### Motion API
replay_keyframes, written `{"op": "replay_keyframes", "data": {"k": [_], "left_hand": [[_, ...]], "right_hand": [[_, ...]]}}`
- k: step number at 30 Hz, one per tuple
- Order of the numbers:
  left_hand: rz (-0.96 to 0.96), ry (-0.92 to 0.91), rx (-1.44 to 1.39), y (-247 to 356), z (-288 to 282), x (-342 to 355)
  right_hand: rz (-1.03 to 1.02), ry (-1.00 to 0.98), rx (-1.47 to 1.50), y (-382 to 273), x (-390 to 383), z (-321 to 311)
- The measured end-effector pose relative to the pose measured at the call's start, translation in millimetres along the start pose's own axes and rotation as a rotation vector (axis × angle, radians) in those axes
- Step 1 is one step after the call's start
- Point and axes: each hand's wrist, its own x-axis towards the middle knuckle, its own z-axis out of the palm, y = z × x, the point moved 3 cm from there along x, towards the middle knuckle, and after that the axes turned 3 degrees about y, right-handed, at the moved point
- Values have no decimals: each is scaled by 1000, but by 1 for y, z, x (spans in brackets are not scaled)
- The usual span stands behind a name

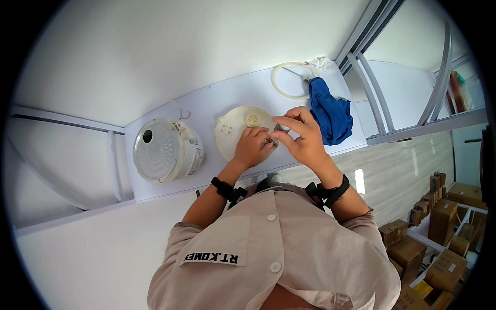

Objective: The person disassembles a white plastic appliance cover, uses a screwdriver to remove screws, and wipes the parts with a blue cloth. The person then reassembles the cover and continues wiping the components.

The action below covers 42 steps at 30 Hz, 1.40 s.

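Note:
Over a round cream plastic cover (226, 144) on the white table, my two hands are close together. My right hand (306, 142) pinches a small grey-and-white cylindrical part (281, 128) between thumb and fingers. My left hand (250, 148) has its fingers curled at a small metallic piece (273, 143) just below that part; the fingers hide most of it. A pale round fitting (252, 120) and a small white block (224, 126) sit on the cover. To the left lies a white cylindrical appliance body (158, 151) with a perforated metal face.
Right of my hands lies a bunched blue cloth (329, 114). Behind it are a cream ring (274, 85) and crumpled white tissue (321, 63). A short red wire (185, 114) lies behind the appliance. Cardboard boxes (443, 221) stand on the floor at lower right.

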Motion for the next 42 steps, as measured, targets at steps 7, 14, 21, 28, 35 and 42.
{"op": "replay_keyframes", "data": {"k": [7,14,21,28,35,42], "left_hand": [[-27,-9,56,6,-1,1],[-20,-19,61,11,-5,1],[8,4,49,11,-6,-1],[20,-41,74,7,-5,-1],[0,6,43,8,-6,-2],[-31,-30,13,6,-6,-2]], "right_hand": [[16,110,56,-13,3,2],[196,14,-54,0,-4,-5],[44,90,9,-12,0,-3],[109,18,-37,6,-10,-2],[-5,48,32,-13,3,-3],[12,-3,96,-10,-3,0]]}}
